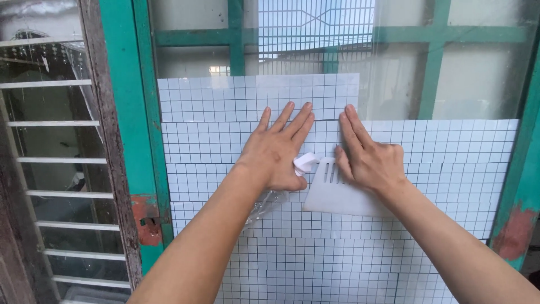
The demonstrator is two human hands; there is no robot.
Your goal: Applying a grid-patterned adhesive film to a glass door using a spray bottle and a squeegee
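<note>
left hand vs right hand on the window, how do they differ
The left hand lies flat with fingers spread, a small white piece at its thumb; the right hand keeps its fingers together. The right hand rests on a white plastic scraper; the left covers crumpled clear film. Both press against the grid-patterned film.

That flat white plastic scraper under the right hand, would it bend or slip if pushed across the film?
The flat white plastic scraper looks thin, so probably light with slight flex. Pressed flat by the right hand against the grid-patterned window film, it would likely glide easily on that smooth surface.
</note>
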